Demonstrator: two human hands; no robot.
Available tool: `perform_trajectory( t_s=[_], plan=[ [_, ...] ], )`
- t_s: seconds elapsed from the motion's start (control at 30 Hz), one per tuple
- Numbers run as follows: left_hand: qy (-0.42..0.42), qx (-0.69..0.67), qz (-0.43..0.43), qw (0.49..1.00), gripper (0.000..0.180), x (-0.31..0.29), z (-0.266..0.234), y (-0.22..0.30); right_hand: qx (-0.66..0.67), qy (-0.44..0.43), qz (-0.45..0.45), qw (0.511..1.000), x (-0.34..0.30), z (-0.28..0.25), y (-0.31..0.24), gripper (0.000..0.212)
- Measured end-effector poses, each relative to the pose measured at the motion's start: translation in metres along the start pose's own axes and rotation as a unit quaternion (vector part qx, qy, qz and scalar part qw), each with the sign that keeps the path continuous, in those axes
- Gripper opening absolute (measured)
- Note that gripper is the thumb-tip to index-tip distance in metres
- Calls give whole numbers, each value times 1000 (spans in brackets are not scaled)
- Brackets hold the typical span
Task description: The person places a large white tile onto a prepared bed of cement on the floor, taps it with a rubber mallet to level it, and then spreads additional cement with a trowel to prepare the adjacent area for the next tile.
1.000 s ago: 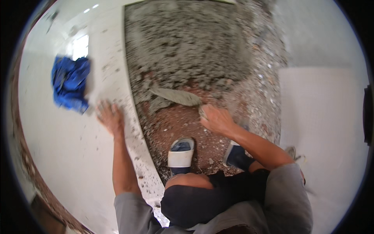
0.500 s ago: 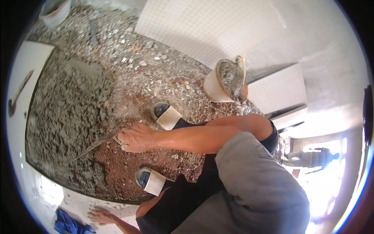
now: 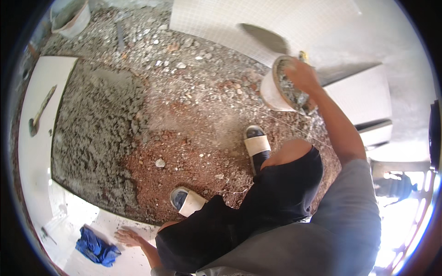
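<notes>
My right hand [image 3: 303,76] is over the mouth of a whitish bucket [image 3: 271,89] of wet grey mortar [image 3: 289,88]. Its fingers are closed, slightly blurred, on a trowel whose blade I cannot make out clearly against the bucket's contents. Far to the lower left, my left hand [image 3: 129,237] lies flat, fingers spread, on a large white tile [image 3: 110,218]. Beside it is a crumpled blue cloth [image 3: 96,246]. Rough grey mortar [image 3: 96,133] covers the ground between this tile and another white tile [image 3: 34,152] at the left.
A hammer-like tool [image 3: 41,110] rests on the left tile. Another bucket [image 3: 71,18] stands at the far left. Pale tiled panels [image 3: 216,23] lean along the far wall. Rubble [image 3: 184,60] and reddish soil [image 3: 165,177] surround my sandalled feet. A thin string [image 3: 281,117] crosses the ground.
My right hand has gone from the mortar bed's edge, where it held the trowel, up and right to the bucket. One foot has moved right. My left hand stays on the tile.
</notes>
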State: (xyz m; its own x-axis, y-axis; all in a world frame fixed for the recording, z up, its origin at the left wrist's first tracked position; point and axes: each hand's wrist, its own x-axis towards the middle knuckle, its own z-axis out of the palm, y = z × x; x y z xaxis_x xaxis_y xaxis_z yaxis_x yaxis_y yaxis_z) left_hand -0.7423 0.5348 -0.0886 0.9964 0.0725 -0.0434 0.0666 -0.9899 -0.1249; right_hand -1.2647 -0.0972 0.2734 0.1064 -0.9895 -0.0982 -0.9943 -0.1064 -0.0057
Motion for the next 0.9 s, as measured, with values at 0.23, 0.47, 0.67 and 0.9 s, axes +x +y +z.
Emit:
perform_trajectory(
  t_s=[0.23, 0.47, 0.67, 0.9],
  plan=[
    [52, -166, 287, 942, 63, 35, 23, -54, 6, 104, 75, 992, -39, -29, 145, 50],
    [55, -174, 199, 963, 65, 14, -65, 46, -254, -231, 51, 938, -39, -78, 148, 31],
    [-29, -391, 275, 878, 64, -22, -163, 226, -299, -294, -105, 902, 17, 21, 144, 18],
    [-64, -291, 483, 823, 54, -99, -264, 423, -352, -268, -135, 887, -7, -89, 182, 18]
  ],
)
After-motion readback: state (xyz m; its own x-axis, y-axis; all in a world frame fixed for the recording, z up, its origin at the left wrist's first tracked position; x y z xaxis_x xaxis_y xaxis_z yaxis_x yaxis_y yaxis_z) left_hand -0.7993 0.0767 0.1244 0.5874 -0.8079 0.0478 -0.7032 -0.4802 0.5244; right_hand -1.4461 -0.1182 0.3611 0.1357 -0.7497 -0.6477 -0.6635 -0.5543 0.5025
